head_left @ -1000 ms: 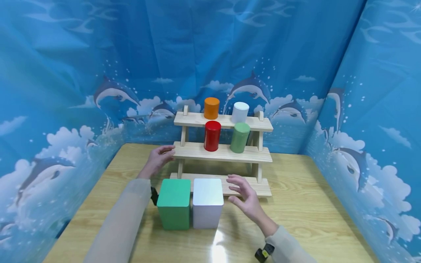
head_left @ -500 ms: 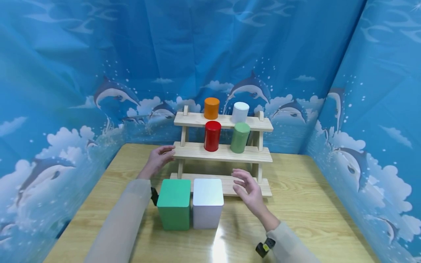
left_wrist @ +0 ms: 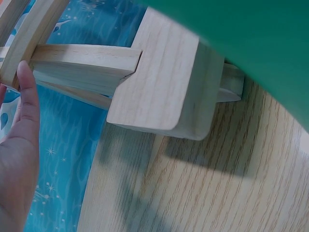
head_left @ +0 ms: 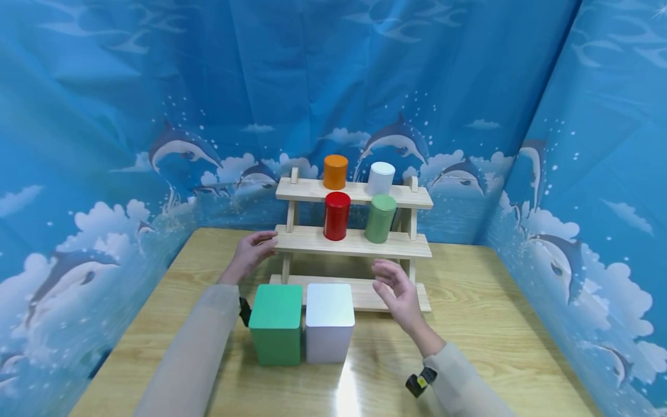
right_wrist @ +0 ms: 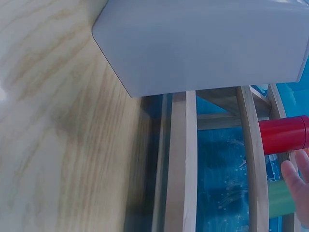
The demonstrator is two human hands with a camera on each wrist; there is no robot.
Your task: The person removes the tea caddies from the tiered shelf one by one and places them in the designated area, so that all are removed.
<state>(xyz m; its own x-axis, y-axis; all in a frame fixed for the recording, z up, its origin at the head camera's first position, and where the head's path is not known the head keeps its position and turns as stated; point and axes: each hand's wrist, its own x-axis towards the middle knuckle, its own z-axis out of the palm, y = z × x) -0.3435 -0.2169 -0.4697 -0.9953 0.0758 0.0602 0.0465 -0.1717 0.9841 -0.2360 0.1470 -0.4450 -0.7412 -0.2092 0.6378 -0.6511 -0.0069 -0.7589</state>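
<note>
A three-tier wooden display rack (head_left: 312,246) stands on the table. My left hand (head_left: 249,255) holds the left end of its middle shelf; in the left wrist view the thumb (left_wrist: 28,96) lies against the shelf edge, the other fingers mostly hidden. My right hand (head_left: 401,294) hovers before the rack's lower right part, fingers loosely bent, holding nothing. On the middle shelf are a red canister (head_left: 337,216) and a light green canister (head_left: 381,218). The top shelf bears an orange canister (head_left: 335,172) and a white canister (head_left: 381,178).
A green box (head_left: 276,324) and a white box (head_left: 330,323) stand side by side between the forearms, in front of the bottom shelf. The wooden table (head_left: 484,324) reaches a blue dolphin-print curtain (head_left: 312,75) at the back and sides.
My right hand has moved away from the white box, slightly right and toward the rack, its fingers curling a little more. The left hand, boxes and canisters have stayed put.
</note>
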